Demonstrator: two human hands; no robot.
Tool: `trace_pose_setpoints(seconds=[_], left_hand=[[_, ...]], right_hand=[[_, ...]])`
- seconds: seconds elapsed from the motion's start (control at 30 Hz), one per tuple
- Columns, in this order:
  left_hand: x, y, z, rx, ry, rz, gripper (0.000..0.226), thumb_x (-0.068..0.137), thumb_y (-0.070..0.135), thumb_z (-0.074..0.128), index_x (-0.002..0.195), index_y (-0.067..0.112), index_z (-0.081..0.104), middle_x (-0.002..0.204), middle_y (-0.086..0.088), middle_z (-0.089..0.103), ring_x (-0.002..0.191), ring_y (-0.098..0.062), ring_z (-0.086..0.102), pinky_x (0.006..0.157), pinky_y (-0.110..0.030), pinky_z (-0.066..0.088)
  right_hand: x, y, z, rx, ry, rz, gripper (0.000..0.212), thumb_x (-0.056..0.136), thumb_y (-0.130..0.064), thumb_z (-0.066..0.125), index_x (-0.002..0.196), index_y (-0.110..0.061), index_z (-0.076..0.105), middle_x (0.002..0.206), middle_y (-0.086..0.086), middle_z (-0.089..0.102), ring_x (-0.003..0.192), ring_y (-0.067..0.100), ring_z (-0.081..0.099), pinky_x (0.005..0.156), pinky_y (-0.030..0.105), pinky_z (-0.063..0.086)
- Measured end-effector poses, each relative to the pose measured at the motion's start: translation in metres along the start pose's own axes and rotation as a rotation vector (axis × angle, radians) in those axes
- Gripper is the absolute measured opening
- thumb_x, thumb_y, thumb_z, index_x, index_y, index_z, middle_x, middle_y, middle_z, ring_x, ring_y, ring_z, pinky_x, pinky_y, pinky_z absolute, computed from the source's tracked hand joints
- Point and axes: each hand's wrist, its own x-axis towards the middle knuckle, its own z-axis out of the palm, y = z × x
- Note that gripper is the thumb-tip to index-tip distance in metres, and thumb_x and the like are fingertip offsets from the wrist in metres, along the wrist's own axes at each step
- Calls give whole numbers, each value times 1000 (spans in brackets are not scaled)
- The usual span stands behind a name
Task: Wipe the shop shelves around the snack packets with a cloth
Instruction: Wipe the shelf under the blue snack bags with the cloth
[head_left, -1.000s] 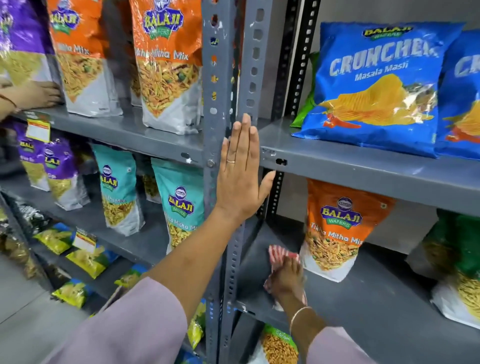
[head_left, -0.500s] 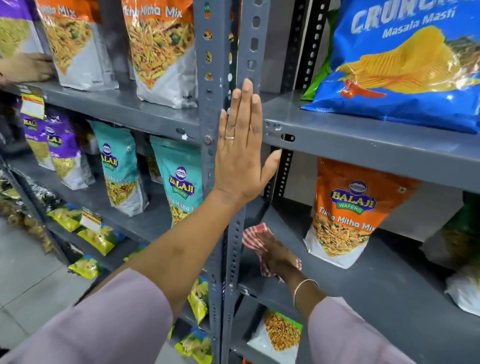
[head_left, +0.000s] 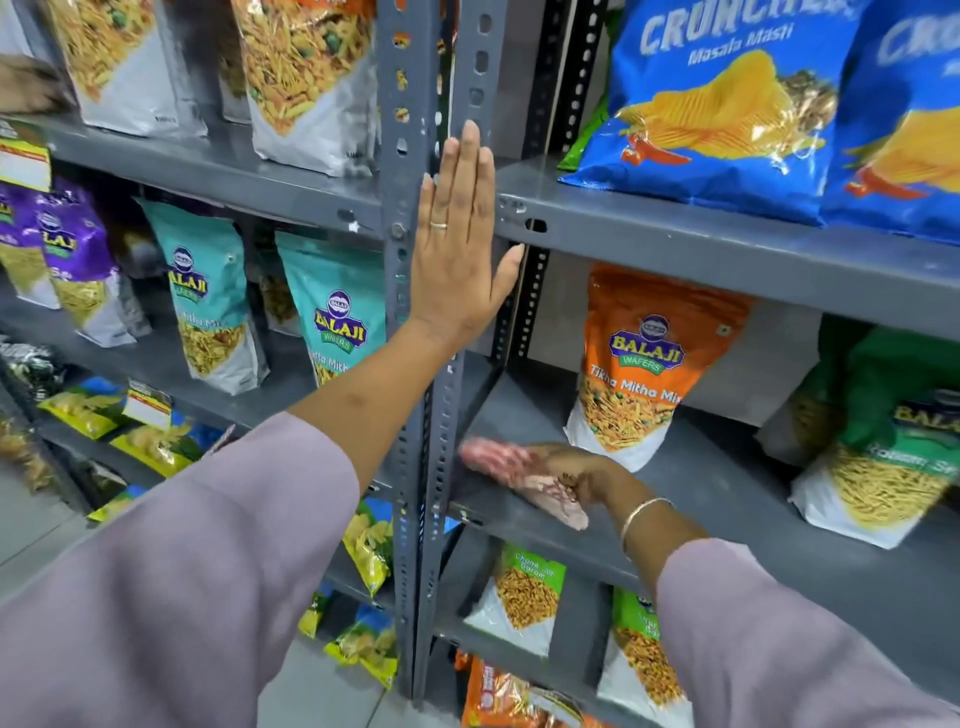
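My left hand (head_left: 460, 244) lies flat and open against the grey slotted upright (head_left: 410, 364) between two shelf bays. My right hand (head_left: 576, 470) presses a red-and-white checked cloth (head_left: 511, 467) onto the grey middle shelf (head_left: 727, 499) of the right bay, near its left front corner. The cloth is blurred. An orange Balaji snack packet (head_left: 644, 364) stands just behind and to the right of the cloth. A green and white packet (head_left: 883, 441) leans further right on the same shelf.
Blue Crunchex bags (head_left: 727, 98) sit on the shelf above. Teal packets (head_left: 332, 312) and purple packets (head_left: 67, 260) fill the left bay, with orange-topped packets (head_left: 306, 83) above. Another person's hand (head_left: 26, 85) shows at the far left. Lower shelves hold more packets.
My right hand and the cloth have slid from the shelf's front toward its left corner, then rightward along it. The view has tilted slightly down. My left hand stays on the upright.
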Motion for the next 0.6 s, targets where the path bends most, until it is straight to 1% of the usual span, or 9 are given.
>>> trace_pose_setpoints(seconds=[0.07,0.13,0.17,0.23,0.27,0.33,0.43,0.53,0.6], left_hand=[[0,-1,0,-4,9,6,70,87,33,39,138,-10,20,145,-32,25,137,-38,14,115,-35,-3],[0,-1,0,-7,12,7,69,88,34,38,138,-11,20,145,-32,25,136,-38,16,115,-36,-2],[0,0,0,-8,14,8,69,88,34,38,138,-11,21,145,-33,26,136,-39,17,115,-37,0],[0,0,0,-7,18,9,68,88,33,38,137,-12,22,144,-33,27,136,-39,18,115,-40,4],[0,0,-1,-8,18,7,69,87,32,39,137,-12,23,144,-33,27,136,-39,19,114,-40,4],[0,1,-2,-14,21,-1,69,86,31,41,137,-12,24,144,-33,28,136,-40,20,114,-37,1],[0,0,0,-11,24,0,69,86,30,43,137,-12,24,144,-34,28,135,-42,21,114,-36,-1],[1,-1,0,-7,32,-1,69,85,29,44,136,-12,25,143,-34,29,135,-42,22,114,-37,1],[0,0,0,-22,31,-8,70,83,29,46,136,-13,27,143,-34,30,134,-42,23,114,-39,4]], right_hand=[[17,10,3,99,313,-80,41,96,2,39,134,-6,52,128,7,62,106,16,69,83,21,58],[20,16,23,25,460,-4,43,98,3,33,139,1,43,130,11,56,79,6,75,55,12,56],[21,20,34,3,489,32,43,98,3,36,141,2,41,134,19,55,80,6,75,47,8,52],[21,23,63,-153,492,135,57,90,0,54,144,-9,39,138,17,55,110,22,67,71,16,57],[19,24,77,-320,489,117,62,87,-4,56,145,-18,39,138,15,55,112,27,63,79,25,56],[14,27,95,-404,422,32,57,92,-8,46,143,-32,40,133,17,58,97,27,64,72,29,52],[2,20,83,48,326,-26,40,96,-1,44,134,-10,52,113,11,68,84,18,63,70,23,54],[10,7,41,410,373,-214,40,99,9,29,136,5,45,141,10,50,124,17,53,81,12,52],[31,12,26,221,529,-181,47,99,10,16,143,7,32,148,11,38,140,23,38,96,3,38]])
